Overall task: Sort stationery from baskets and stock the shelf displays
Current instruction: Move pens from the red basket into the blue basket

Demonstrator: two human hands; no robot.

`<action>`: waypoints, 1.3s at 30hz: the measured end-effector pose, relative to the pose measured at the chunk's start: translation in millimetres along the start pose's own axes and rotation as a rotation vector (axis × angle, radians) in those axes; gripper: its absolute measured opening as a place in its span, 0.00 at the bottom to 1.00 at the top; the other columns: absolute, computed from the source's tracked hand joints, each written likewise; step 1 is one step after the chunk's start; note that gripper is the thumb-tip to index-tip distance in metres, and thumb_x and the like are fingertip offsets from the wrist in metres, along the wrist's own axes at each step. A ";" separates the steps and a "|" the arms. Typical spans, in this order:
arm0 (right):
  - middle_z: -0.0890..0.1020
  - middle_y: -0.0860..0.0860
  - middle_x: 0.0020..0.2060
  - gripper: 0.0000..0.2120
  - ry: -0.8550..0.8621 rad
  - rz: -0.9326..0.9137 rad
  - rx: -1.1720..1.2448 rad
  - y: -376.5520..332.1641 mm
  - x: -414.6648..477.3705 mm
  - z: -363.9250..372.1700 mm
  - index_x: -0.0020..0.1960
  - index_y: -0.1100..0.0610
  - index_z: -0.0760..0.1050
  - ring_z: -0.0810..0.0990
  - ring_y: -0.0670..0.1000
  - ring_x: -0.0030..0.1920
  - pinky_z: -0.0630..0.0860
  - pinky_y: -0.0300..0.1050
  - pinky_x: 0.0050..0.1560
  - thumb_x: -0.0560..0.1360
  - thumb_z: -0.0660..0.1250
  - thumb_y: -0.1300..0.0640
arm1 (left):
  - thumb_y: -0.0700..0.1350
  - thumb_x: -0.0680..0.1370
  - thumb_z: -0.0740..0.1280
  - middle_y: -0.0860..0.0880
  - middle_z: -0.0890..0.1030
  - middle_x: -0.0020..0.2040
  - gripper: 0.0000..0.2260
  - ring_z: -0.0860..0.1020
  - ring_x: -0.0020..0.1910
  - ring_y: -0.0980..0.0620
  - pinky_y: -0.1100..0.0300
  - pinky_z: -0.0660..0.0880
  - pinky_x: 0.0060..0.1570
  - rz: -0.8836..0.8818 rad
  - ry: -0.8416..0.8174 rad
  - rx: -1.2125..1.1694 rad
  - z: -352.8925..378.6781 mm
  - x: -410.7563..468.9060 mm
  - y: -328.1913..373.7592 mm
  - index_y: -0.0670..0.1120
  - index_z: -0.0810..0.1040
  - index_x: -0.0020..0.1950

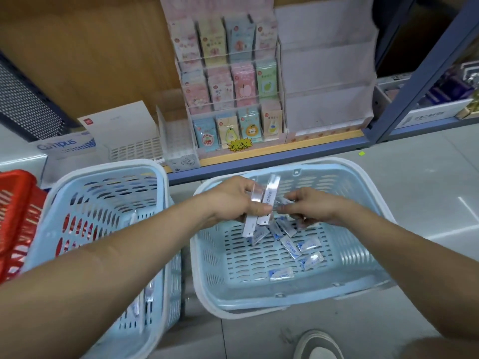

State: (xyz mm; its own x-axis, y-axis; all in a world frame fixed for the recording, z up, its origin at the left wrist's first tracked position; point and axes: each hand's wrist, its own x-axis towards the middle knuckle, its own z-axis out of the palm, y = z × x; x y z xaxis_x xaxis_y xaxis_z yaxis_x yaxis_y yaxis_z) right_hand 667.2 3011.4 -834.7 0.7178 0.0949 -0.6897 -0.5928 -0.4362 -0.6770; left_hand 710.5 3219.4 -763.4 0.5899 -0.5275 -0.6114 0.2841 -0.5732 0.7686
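My left grip [241, 200] is curled tight round a small bunch of long flat packets [269, 193]. It holds them roughly upright, thumb across the front, with their ends sticking out above and below the fingers. My right grip [316, 208] sits just beside it, fingers bent inward and pinching a small clear packet [283, 202] near the bunch. That spot is blurred, so I cannot tell whether the packet touches the long ones. Both grips hang over the right blue basket [355, 244], which stands on the floor in front of the shelf.

On the slotted bottom of that basket lie several loose small packets [293, 248], white and blue with "Campus" printed on them. They are scattered flat from under my grips toward the near wall.

The left blue basket [108, 193] stands just beside it, under my left forearm, and a few long packets [149, 299] lean against its near right wall. A red basket [15, 208] sits behind it at the far left; I cannot see what it holds.

On the shelf, a clear tiered display [233, 99] holds colourful card packs in 3 rows of 4. A white tiered stand [326, 73] is on its right and a Campus box [64, 146] well to the left.
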 end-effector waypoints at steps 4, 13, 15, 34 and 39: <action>0.77 0.53 0.35 0.09 -0.173 -0.121 0.579 -46.8 -31.1 8.5 0.53 0.58 0.80 0.77 0.50 0.37 0.77 0.47 0.44 0.80 0.62 0.56 | 0.36 0.73 0.73 0.42 0.85 0.48 0.11 0.84 0.45 0.48 0.51 0.81 0.50 0.071 0.059 -0.151 -24.0 -20.9 8.5 0.40 0.81 0.55; 0.82 0.58 0.58 0.16 -0.253 -0.279 0.675 -177.2 -58.3 67.2 0.66 0.54 0.75 0.82 0.62 0.56 0.79 0.62 0.54 0.84 0.52 0.53 | 0.33 0.73 0.72 0.43 0.86 0.45 0.09 0.85 0.43 0.47 0.56 0.82 0.41 0.258 0.320 -0.284 -94.3 -73.6 13.1 0.40 0.82 0.52; 0.82 0.60 0.57 0.17 -0.298 -0.266 0.611 -197.4 -59.0 79.3 0.65 0.54 0.75 0.83 0.63 0.54 0.81 0.58 0.49 0.85 0.52 0.52 | 0.34 0.73 0.72 0.42 0.86 0.44 0.08 0.85 0.43 0.45 0.52 0.83 0.43 0.291 0.369 -0.264 -111.8 -84.7 5.7 0.41 0.82 0.51; 0.68 0.59 0.69 0.36 0.199 -0.246 -1.266 -234.4 32.9 170.8 0.78 0.44 0.50 0.69 0.62 0.66 0.70 0.56 0.63 0.76 0.62 0.36 | 0.45 0.78 0.70 0.45 0.80 0.37 0.08 0.79 0.32 0.55 0.59 0.77 0.31 0.055 0.510 0.044 -230.9 -150.5 -119.6 0.43 0.79 0.40; 0.70 0.61 0.65 0.37 0.218 -0.321 -0.877 -206.2 49.1 178.9 0.76 0.41 0.50 0.77 0.61 0.51 0.74 0.51 0.46 0.75 0.67 0.52 | 0.50 0.77 0.70 0.46 0.75 0.36 0.13 0.73 0.34 0.50 0.58 0.69 0.35 0.035 0.477 0.418 -225.1 -141.8 -129.6 0.40 0.76 0.43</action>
State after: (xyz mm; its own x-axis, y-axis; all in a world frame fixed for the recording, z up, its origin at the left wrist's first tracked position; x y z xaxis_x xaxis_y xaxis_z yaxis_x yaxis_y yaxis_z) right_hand 759.3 3266.0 -774.9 0.9030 0.1968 -0.3820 0.0652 -0.9414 -0.3310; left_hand 760.2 3509.6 -734.0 0.8927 -0.2687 -0.3619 -0.0043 -0.8080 0.5892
